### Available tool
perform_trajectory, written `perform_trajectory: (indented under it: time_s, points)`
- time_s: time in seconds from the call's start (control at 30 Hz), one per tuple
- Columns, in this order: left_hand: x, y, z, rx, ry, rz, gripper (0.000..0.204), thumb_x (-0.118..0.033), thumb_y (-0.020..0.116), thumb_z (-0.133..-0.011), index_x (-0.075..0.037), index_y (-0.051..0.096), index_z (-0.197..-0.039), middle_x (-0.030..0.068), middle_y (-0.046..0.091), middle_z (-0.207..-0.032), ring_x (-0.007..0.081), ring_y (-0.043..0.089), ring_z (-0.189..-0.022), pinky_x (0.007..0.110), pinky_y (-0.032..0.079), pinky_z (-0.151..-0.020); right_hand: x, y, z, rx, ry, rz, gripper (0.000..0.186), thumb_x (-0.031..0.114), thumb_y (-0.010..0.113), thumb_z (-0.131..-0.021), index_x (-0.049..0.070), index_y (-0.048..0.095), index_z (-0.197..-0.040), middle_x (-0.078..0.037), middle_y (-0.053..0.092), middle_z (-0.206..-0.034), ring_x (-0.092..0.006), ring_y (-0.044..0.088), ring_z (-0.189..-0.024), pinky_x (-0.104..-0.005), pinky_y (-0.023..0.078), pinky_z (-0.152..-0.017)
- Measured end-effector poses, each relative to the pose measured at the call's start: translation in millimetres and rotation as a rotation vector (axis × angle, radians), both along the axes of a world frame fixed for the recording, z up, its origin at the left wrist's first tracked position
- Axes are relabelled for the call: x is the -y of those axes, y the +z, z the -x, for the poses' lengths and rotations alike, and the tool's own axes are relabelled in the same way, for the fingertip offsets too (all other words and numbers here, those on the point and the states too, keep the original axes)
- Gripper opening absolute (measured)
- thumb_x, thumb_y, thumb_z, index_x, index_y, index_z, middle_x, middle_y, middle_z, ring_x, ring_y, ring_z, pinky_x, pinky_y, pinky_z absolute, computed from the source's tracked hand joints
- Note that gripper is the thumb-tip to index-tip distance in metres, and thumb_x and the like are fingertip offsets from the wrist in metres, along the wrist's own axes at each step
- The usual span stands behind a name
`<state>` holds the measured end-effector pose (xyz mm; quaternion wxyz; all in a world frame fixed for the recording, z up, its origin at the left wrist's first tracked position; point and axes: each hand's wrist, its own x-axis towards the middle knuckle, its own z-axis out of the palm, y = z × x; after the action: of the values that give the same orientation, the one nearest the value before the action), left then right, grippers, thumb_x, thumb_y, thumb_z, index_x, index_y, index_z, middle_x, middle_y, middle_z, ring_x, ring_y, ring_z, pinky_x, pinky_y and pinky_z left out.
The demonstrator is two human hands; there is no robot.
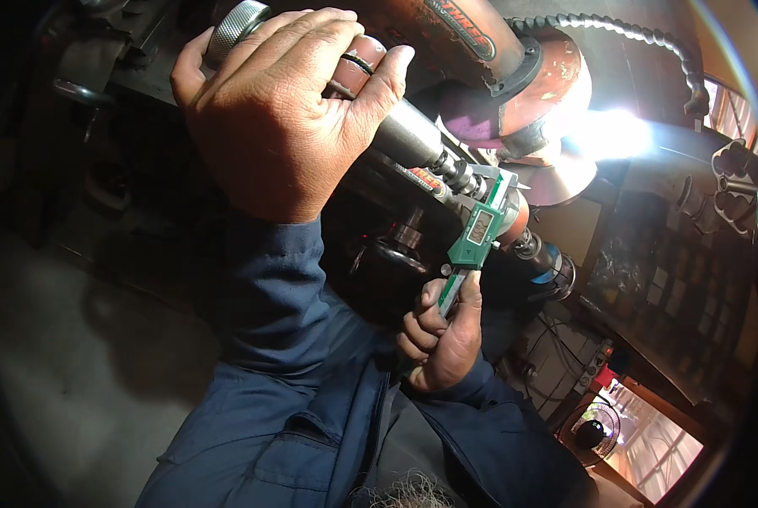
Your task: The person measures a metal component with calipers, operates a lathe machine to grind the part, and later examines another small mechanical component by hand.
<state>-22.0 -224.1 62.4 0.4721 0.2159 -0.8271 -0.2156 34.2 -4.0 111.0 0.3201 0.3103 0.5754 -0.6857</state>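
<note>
At the upper left, my left hand [273, 127] grips a red-painted machine fitting [362, 57] with a black ring, beside a knurled metal knob [231, 32]. A steel cylinder [404, 127] runs from it down-right to a small stepped shaft [455, 173]. Lower in the middle, my right hand [442, 339] is closed round the beam of a green digital caliper [480, 229], whose jaws sit at the shaft, touching or very close. An orange-and-steel holder [514, 216] is partly behind the caliper. The display's reading is too small to make out.
A red grinding head with a pinkish wheel [472, 118] stands above the shaft, near a bright lamp [607, 134] and segmented hose [650, 38]. A dark handwheel [400, 254] sits below. A dark board [641, 279], power strip [590, 372] and fan [589, 433] are at the right.
</note>
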Motion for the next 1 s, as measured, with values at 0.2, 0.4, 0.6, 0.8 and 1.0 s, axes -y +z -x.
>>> perform_trajectory:
  time_s: [0.2,0.4,0.6,0.8,1.0]
  points:
    - [0.5,-2.1,0.9,-0.025,0.000,0.009,0.027,-0.031,0.085,-0.072,-0.010,0.075,-0.086,0.0009,0.075,-0.086,0.0172,0.070,-0.084,0.035,0.042,-0.091,2.3,0.7,-1.4,0.003,-0.014,0.004,0.062,0.064,0.035,-0.099,0.007,0.052,-0.084,0.008,0.019,-0.052,-0.0048,0.015,-0.040,-0.0222,0.015,-0.036]
    - [1.5,-2.5,-0.7,-0.015,-0.011,0.017,0.026,-0.032,0.084,-0.073,-0.011,0.075,-0.087,-0.0002,0.075,-0.086,0.0165,0.070,-0.085,0.035,0.042,-0.092,5.3,3.2,-1.6,0.000,-0.026,0.005,0.062,0.064,0.034,-0.099,0.007,0.052,-0.083,0.008,0.019,-0.052,-0.0052,0.014,-0.040,-0.0227,0.015,-0.036]
    - [2.7,-3.3,-2.9,-0.026,0.006,0.015,0.025,-0.032,0.083,-0.073,-0.012,0.075,-0.084,-0.0017,0.075,-0.084,0.0156,0.070,-0.087,0.034,0.041,-0.093,5.9,11.6,1.7,0.034,0.006,-0.013,0.063,0.064,0.032,-0.100,0.007,0.052,-0.082,0.008,0.019,-0.053,-0.0055,0.015,-0.041,-0.0229,0.015,-0.036]
    - [1.0,-0.8,-3.4,-0.005,-0.002,0.007,0.022,-0.032,0.083,-0.073,-0.013,0.074,-0.081,-0.0038,0.074,-0.083,0.0145,0.070,-0.089,0.035,0.039,-0.094,9.2,10.4,-0.6,0.031,-0.015,-0.046,0.062,0.064,0.032,-0.100,0.007,0.052,-0.082,0.008,0.019,-0.053,-0.0054,0.015,-0.040,-0.0228,0.015,-0.036]
    - [1.5,-1.4,-4.3,-0.016,-0.003,0.010,0.022,-0.031,0.083,-0.073,-0.013,0.074,-0.082,-0.0041,0.074,-0.083,0.0139,0.070,-0.089,0.036,0.039,-0.094,8.8,7.1,-2.7,0.000,-0.006,-0.044,0.062,0.064,0.033,-0.100,0.007,0.051,-0.082,0.008,0.018,-0.052,-0.0051,0.016,-0.040,-0.0225,0.015,-0.036]
